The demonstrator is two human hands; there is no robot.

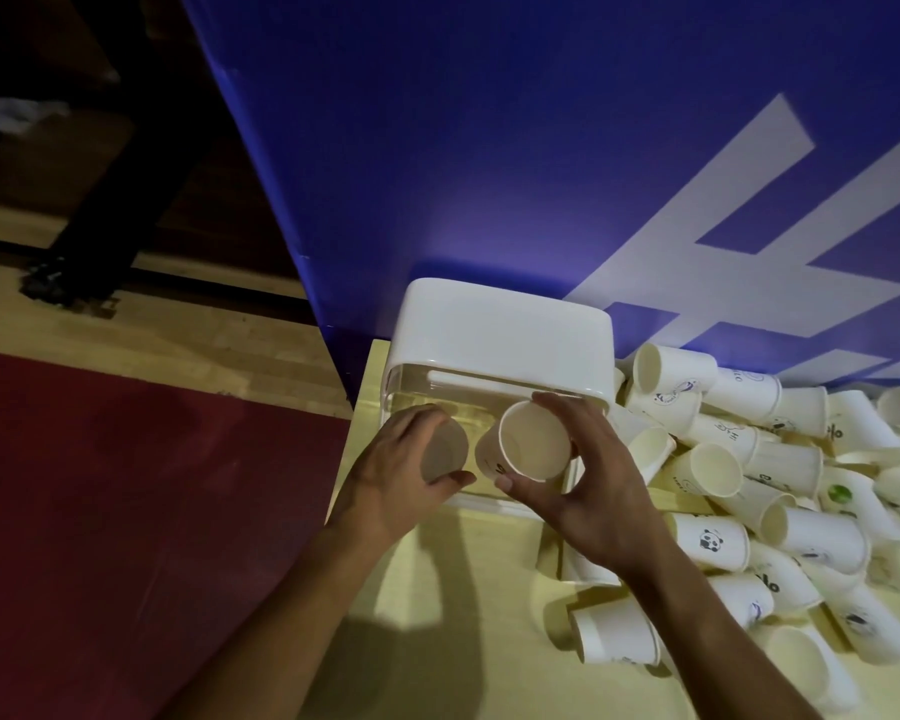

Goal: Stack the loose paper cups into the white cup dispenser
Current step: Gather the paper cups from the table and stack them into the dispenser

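Note:
The white cup dispenser (500, 330) stands at the table's back left, its lid raised over the open bay. My right hand (593, 491) holds a white paper cup (533, 440) by its rim, mouth facing me, over the dispenser's opening. My left hand (401, 475) grips a second cup (444, 449) just to the left, also over the opening. A pile of several loose paper cups (780, 485) lies to the right of the dispenser, some printed with small pictures such as a panda.
A pale yellow table (468, 589) carries everything; its left edge runs beside my left forearm. A blue banner with white lettering (541, 148) stands right behind the dispenser. Red mat and wooden floor (126, 485) lie to the left.

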